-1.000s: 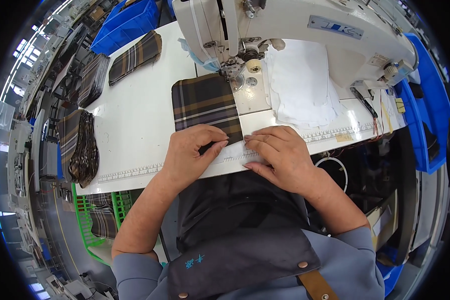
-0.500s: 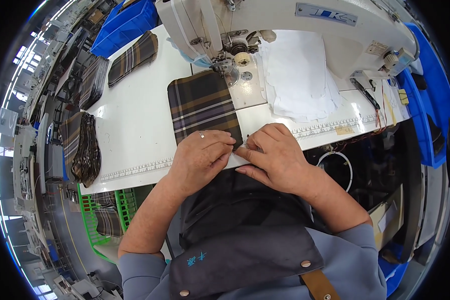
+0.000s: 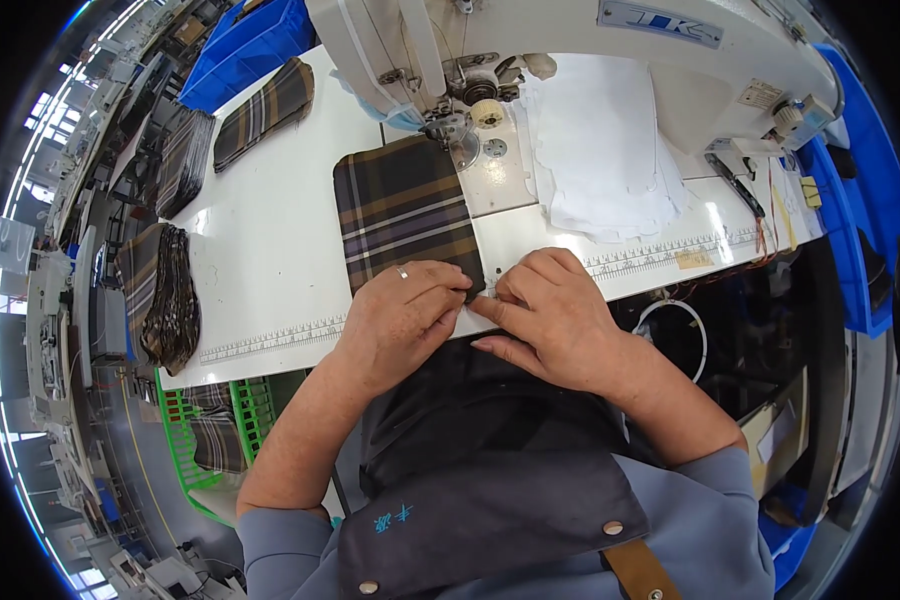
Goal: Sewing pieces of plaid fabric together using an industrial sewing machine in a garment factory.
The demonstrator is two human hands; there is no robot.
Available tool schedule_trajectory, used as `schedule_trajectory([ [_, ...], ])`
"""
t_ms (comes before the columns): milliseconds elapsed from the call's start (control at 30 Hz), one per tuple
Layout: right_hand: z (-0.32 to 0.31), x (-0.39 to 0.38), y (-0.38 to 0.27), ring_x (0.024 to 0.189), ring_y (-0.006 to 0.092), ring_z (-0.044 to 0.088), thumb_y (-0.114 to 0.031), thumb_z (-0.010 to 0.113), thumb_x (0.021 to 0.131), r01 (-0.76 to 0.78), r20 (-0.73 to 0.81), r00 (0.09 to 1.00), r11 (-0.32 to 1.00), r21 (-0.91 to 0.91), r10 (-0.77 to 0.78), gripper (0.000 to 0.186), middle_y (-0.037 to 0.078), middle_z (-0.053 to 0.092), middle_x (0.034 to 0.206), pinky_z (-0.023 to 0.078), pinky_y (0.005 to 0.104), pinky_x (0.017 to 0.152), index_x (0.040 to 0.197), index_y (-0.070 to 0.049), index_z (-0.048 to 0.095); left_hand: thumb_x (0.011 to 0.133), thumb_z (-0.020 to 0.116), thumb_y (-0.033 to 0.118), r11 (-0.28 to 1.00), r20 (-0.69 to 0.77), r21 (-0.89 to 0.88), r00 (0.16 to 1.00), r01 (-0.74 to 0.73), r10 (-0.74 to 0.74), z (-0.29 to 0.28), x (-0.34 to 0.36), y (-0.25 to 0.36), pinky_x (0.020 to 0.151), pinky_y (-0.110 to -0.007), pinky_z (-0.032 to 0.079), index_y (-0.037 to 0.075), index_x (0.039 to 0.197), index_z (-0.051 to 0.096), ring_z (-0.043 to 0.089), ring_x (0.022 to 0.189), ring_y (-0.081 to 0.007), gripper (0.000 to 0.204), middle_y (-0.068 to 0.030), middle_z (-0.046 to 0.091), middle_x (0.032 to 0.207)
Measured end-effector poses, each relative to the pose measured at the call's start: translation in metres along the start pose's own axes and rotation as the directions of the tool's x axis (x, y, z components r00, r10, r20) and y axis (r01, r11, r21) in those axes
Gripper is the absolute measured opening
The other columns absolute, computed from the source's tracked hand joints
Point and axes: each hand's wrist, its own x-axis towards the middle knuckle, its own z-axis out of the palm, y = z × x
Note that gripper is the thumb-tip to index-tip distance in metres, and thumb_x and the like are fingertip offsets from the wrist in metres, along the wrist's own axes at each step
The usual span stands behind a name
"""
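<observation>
**Still pinching the plaid's near edge**

Both hands are staying put, the left hand [image 3: 402,318] and right hand [image 3: 548,312] pinching the near right corner of the plaid piece [image 3: 402,215] at the table [image 3: 270,250] edge. Fingertips are hiding the corner itself.

My left hand [image 3: 402,315] lies palm down, fingers curled slightly and pointing right, a ring on one finger. My right hand [image 3: 550,315] sits just beside it, knuckles up, fingers bent and pointing left, so the fingertips of both hands meet in the middle. Both forearms are bare and come in from the near edge, the left from lower left, the right from lower right, elbows bent outward.
</observation>
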Motion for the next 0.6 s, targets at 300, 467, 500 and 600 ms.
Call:
schedule_trajectory([
  [300, -0.011, 0.002, 0.013, 0.102, 0.0280, 0.061, -0.014, 0.078, 0.079, -0.066, -0.020, 0.997, 0.986, 0.153, 0.070, 0.026, 0.006, 0.062, 0.105, 0.046, 0.0423, 0.088, 0.100, -0.008, 0.065, 0.073, 0.076, -0.002, 0.996, 0.102, -0.001, 0.991, 0.084, -0.084, -0.008, 0.010, 0.009, 0.083, -0.037, 0.058, 0.002, 0.098, 0.071, 0.071, 0.098, -0.0287, 0.026, -0.0097, 0.072, 0.107],
  [467, -0.004, 0.015, 0.016, 0.104, 0.0278, 0.060, -0.011, 0.077, 0.078, -0.063, -0.064, 0.995, 0.993, 0.101, 0.070, 0.027, 0.007, 0.063, 0.108, 0.048, 0.0408, 0.086, 0.102, -0.007, 0.065, 0.071, 0.072, -0.003, 0.989, 0.003, -0.029, 0.989, 0.145, -0.145, 0.000, 0.009, 0.000, 0.081, -0.034, 0.059, 0.004, 0.094, 0.072, 0.072, 0.091, -0.0261, 0.024, -0.0083, 0.074, 0.099],
  [500, -0.003, 0.018, 0.017, 0.104, 0.0277, 0.060, -0.010, 0.076, 0.078, -0.047, -0.074, 0.996, 0.995, 0.086, 0.053, 0.026, 0.006, 0.064, 0.109, 0.048, 0.0405, 0.085, 0.101, -0.007, 0.066, 0.071, 0.072, -0.003, 0.989, 0.002, -0.028, 0.990, 0.143, -0.143, 0.001, 0.009, -0.001, 0.081, -0.034, 0.059, 0.004, 0.094, 0.072, 0.072, 0.091, -0.0261, 0.024, -0.0083, 0.074, 0.099],
  [600, 0.001, 0.028, 0.023, 0.102, 0.0265, 0.061, -0.008, 0.073, 0.077, 0.057, -0.082, 0.995, 0.998, 0.036, -0.054, 0.021, 0.005, 0.065, 0.103, 0.050, 0.0398, 0.083, 0.096, -0.007, 0.065, 0.071, 0.072, -0.003, 0.961, -0.004, -0.132, 0.969, 0.244, -0.246, 0.000, 0.009, -0.003, 0.083, -0.033, 0.058, 0.004, 0.091, 0.072, 0.073, 0.092, -0.0255, 0.022, -0.0083, 0.074, 0.098],
])
